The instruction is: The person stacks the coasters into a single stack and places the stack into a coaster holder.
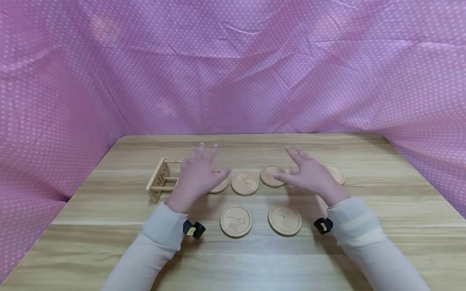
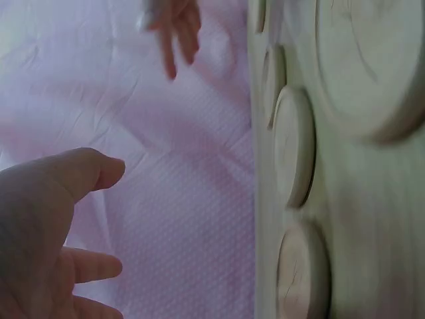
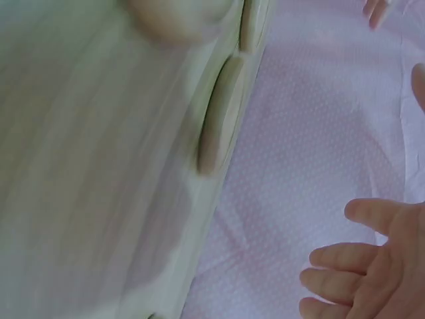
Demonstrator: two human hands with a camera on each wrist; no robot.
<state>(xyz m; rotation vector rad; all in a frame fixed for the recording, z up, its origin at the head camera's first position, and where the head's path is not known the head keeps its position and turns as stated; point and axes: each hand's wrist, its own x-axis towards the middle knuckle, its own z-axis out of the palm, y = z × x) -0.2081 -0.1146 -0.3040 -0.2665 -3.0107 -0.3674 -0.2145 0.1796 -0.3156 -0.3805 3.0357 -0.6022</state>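
Note:
My left hand (image 1: 198, 173) hovers above the table with fingers spread, holding nothing. Under and beside it lie a wooden rack (image 1: 159, 180) with dowel bars, partly hidden by the hand, and a round wooden coaster (image 1: 220, 186). Over on the right, my right hand (image 1: 311, 173) is also raised, its thumb overlapping the edge of a coaster (image 1: 270, 178) in the head view. Another coaster (image 1: 335, 174) is partly covered by that hand. In the right wrist view the fingers (image 3: 339, 256) are extended with nothing between them.
Between the hands lies a coaster (image 1: 245, 184) engraved with a leaf. Nearer me are two more engraved coasters, one on the left (image 1: 236, 222) and one on the right (image 1: 285, 220). Pink dotted cloth (image 1: 233, 81) surrounds the wooden table (image 1: 255, 266) at back and sides.

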